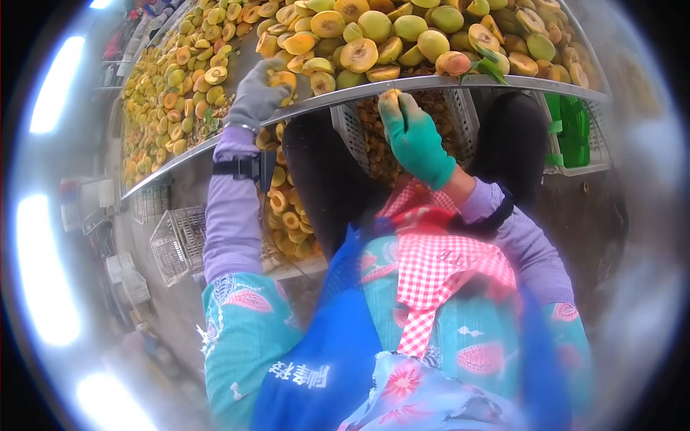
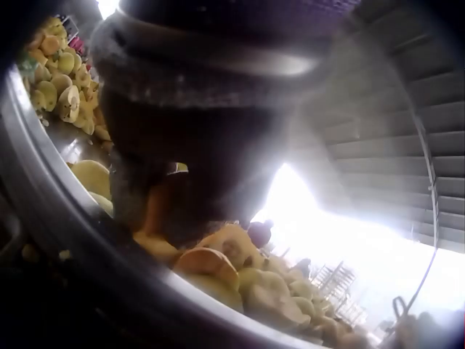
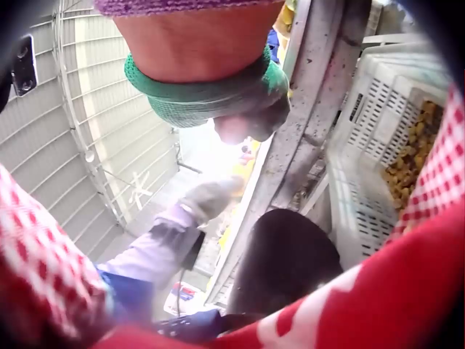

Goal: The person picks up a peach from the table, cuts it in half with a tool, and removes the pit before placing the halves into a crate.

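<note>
Both hands reach up: left hand grips a fruit half, right hand at the table rim.

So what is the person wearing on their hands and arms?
The left hand wears a grey glove, the right hand a green one. Both arms have lilac sleeves with black straps near the wrists, and teal patterned sleeves further up.

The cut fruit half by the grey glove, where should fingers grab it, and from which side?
Probably by its rounded outer sides, from above: the fruit half lies at the metal table's rim under the left hand, with other halves crowding it.
</note>
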`<action>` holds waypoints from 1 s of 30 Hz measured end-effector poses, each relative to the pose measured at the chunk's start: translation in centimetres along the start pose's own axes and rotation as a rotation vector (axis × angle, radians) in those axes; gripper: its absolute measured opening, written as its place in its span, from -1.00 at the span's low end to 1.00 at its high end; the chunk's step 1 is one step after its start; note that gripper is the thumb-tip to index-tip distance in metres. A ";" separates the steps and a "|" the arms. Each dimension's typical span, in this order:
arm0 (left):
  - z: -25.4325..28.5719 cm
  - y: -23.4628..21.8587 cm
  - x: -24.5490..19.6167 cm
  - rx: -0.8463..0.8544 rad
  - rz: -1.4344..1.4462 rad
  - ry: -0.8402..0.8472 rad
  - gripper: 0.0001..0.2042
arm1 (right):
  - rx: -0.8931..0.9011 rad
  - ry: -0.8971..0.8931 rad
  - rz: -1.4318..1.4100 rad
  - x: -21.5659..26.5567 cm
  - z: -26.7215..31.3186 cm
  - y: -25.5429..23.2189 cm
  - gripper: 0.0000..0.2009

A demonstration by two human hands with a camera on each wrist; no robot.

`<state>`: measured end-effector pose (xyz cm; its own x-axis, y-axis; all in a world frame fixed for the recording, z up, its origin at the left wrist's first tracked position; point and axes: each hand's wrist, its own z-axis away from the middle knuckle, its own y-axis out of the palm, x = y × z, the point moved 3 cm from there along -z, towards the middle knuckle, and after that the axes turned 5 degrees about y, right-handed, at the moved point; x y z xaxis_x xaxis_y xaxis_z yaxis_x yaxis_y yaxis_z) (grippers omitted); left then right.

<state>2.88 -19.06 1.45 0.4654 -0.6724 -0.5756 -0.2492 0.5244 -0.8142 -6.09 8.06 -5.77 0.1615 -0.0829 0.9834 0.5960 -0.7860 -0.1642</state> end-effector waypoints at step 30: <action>8.0 10.9 -14.5 -0.447 0.973 0.323 -0.66 | 0.223 0.273 -0.492 4.2 3.5 -0.7 -0.59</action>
<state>0.22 0.63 1.53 -0.3203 -0.2160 -0.9224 -0.7002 0.7098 0.0770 -3.10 10.37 -1.83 -0.3650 0.0806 0.9275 0.7050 -0.6267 0.3319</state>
